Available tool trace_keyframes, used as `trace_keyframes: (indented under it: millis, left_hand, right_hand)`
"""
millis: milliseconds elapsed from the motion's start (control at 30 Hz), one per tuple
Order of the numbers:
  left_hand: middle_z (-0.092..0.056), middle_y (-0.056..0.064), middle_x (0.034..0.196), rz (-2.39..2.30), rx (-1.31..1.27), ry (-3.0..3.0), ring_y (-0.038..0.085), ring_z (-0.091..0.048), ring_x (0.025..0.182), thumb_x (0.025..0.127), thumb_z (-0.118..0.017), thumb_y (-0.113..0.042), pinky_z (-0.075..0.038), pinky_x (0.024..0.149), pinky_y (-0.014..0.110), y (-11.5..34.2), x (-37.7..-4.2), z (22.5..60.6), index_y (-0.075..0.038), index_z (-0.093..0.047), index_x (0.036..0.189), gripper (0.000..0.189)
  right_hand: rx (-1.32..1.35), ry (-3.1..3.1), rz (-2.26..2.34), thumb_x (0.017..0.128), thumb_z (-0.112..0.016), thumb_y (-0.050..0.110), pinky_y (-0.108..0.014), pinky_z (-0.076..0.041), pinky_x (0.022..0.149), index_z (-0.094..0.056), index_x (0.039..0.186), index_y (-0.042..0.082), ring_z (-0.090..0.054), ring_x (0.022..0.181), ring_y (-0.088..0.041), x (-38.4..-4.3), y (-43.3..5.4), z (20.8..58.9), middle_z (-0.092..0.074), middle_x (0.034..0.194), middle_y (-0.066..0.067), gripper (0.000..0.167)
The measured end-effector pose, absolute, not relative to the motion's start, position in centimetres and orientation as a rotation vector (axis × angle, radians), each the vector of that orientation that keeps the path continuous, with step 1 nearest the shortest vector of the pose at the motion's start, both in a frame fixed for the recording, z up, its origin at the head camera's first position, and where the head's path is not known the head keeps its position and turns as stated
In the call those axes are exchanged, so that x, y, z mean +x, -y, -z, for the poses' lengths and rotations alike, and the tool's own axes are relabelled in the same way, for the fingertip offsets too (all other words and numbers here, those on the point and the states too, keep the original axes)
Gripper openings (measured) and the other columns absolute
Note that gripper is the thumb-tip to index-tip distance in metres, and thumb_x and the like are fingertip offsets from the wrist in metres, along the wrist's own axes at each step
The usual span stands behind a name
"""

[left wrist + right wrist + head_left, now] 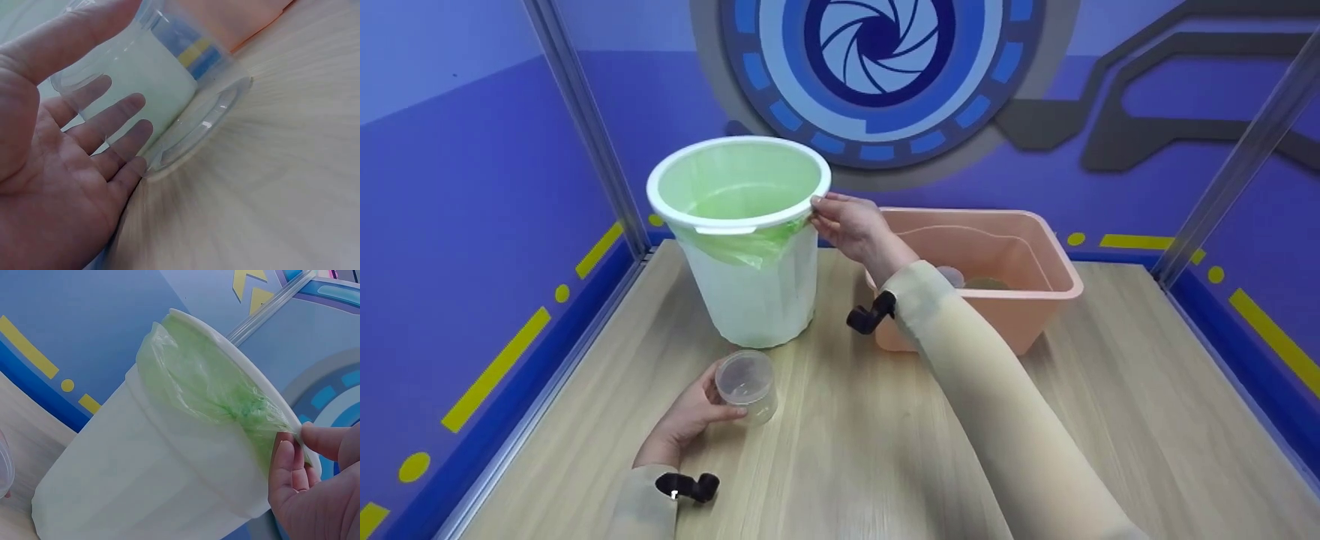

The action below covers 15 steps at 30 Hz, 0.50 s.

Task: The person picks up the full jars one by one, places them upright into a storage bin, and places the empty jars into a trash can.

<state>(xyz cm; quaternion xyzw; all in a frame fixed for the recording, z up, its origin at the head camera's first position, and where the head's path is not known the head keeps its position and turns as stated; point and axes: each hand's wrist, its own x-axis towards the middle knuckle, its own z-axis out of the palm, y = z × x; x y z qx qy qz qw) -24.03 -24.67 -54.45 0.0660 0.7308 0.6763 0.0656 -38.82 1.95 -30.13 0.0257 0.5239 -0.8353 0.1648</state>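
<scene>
A white trash can (750,300) stands at the back left, lined with a green plastic bag (754,244) whose edge folds out below the rim. My right hand (851,225) pinches the rim and the bag's edge at the right side. In the right wrist view, the thumb (323,439) lies on the rim and the fingers curl beneath the bag. In front of the can, my left hand (694,409) holds a clear plastic jar (746,382) with a translucent lid. The left wrist view shows the fingers spread behind the jar's wall, its base (202,124) low over the table.
A pink plastic bin (990,322) stands right of the trash can, behind my right forearm. Inside it lie a translucent round item (951,276) and a flat brownish one (988,284). Walls with metal corner posts (585,112) bound the wooden table (840,450).
</scene>
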Motion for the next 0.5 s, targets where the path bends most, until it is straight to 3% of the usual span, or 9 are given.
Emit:
trace_keyframes:
  millis: [233,500]
  left_hand:
    - [-0.042,0.024,0.157,-2.038,0.201,-2.223,0.038,-0.032,0.152,0.074,-0.085,0.005,-0.02,0.13,0.049,24.6,-24.0,54.2,0.002,-0.034,0.155,0.096]
    - [-0.039,0.025,0.156,-2.03,0.302,-2.197,0.034,-0.041,0.142,0.076,-0.084,0.004,-0.045,0.11,0.023,24.6,-23.5,51.8,0.001,-0.03,0.156,0.097]
  right_hand:
    - [0.072,-1.497,2.377,0.099,-0.064,0.003,-0.018,-0.061,0.069,-0.069,0.107,0.002,-0.067,0.076,-0.015,-39.0,-1.9,30.1,-0.07,0.089,-0.01,0.009]
    - [0.047,-1.487,2.398,0.099,-0.063,0.001,-0.017,-0.06,0.065,-0.066,0.103,0.002,-0.066,0.071,-0.014,-39.1,-1.7,30.4,-0.069,0.084,-0.009,0.005]
